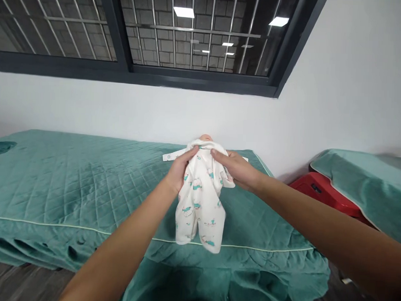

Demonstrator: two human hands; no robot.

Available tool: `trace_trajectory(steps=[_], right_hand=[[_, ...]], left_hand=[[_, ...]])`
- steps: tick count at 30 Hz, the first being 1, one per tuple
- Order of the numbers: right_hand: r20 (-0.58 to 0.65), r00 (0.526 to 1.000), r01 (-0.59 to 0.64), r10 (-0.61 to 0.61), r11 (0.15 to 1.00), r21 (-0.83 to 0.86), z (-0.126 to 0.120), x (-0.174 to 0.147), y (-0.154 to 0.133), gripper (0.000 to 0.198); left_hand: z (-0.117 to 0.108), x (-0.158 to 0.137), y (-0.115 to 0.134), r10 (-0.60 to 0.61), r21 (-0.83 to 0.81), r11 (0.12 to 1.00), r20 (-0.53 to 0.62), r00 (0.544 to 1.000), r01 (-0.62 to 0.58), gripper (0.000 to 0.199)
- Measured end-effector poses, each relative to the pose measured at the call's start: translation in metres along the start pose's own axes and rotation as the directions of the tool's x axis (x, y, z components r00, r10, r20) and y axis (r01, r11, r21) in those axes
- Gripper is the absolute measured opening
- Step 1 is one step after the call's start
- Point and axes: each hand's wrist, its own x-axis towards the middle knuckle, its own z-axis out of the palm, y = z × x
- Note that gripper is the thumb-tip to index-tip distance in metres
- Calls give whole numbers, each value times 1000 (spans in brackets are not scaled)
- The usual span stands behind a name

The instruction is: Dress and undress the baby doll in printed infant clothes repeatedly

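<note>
A white baby romper [199, 198] printed with small green and pink figures hangs from my hands, its two legs reaching down over the front edge of the bed. Just beyond its top shows a small part of a doll's head [206, 137]; the rest of the doll is hidden by the cloth. My left hand [182, 167] pinches the romper's upper left side, thumb on top. On the upper right, my right hand [237, 167] grips the cloth the same way. A white sleeve [173, 156] sticks out to the left, past my left hand.
A green quilted cover [87, 186] lies over the bed, with a ruffled skirt in front. Behind it stand a white wall [106, 107] and a dark-framed barred window [196, 75]. To the right is a red plastic object [327, 194], partly under another green cloth [367, 178].
</note>
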Motion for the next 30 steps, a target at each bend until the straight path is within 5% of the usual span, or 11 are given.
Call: trace_trajectory(steps=[5, 8, 11, 15, 20, 22, 26, 30], right_hand=[[-178, 980, -31, 88, 954, 298, -12, 21, 21, 39], [-162, 978, -74, 133, 941, 329, -28, 23, 35, 43], [87, 973, -227, 212, 945, 236, -31, 12, 47, 43], [364, 875, -364, 318, 929, 62, -15, -6, 62, 44], [88, 973, -227, 211, 940, 254, -9, -3, 64, 41], [15, 986, -159, 167, 907, 389, -13, -1, 57, 39], [89, 982, -189, 167, 852, 489, -21, -8, 45, 47], [29, 986, -158, 163, 876, 456, -30, -25, 62, 38]], left_hand=[[-8, -4, -35, -133, 169, 979, 90, 987, 117, 54], [-18, -8, -37, -179, 267, 952, 90, 980, 149, 59], [-27, -9, -31, -81, 186, 979, -34, 996, 86, 52], [-27, -8, -28, -32, 109, 993, -95, 995, 42, 46], [-21, -12, -48, -30, 19, 999, -167, 986, 33, 36], [-19, -15, -58, -52, 44, 997, -108, 993, 57, 40], [-17, -20, -65, -191, 161, 971, 74, 979, 177, 53], [-22, -14, -60, -49, 81, 995, -92, 995, 56, 40]])
